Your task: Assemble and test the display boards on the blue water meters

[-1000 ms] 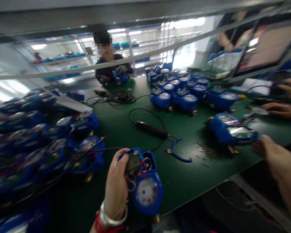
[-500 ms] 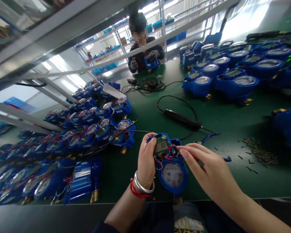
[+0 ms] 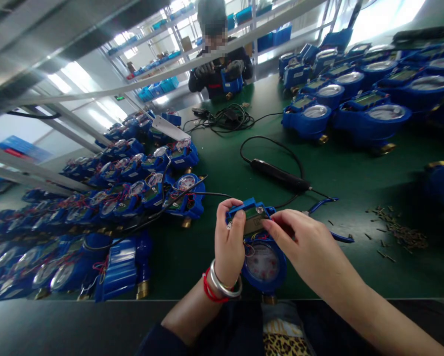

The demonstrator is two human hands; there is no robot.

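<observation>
The blue meter [image 3: 264, 264] is located in front of the person, at the near edge of the desk [image 3: 214, 168], with its round dial facing up and its brass fitting toward the person. The left hand [image 3: 230, 242] holds the meter's upper left part; its grip is closed on the housing, thumb on top beside the display [image 3: 254, 222], and the dial lies to the right of and below this grip. The right hand [image 3: 311, 242] is positioned at the right end of the display, above the dial. Its grip is narrow, fingertips touching the upper part of the meter; whether anything is pinched between them cannot be told. Beyond the hands lies a black handheld tool [image 3: 279, 174] with a looped cable. Blue-handled pliers [image 3: 341, 238] lie just beyond the right hand, partly covered by it, with loose screws [image 3: 400, 230] to their right. Rows of open meters [image 3: 123, 195] stand at left; further meters [image 3: 305, 121] stand at far right. Across the desk, a gloved person [image 3: 220, 74] handles another blue unit [image 3: 232, 85].
</observation>
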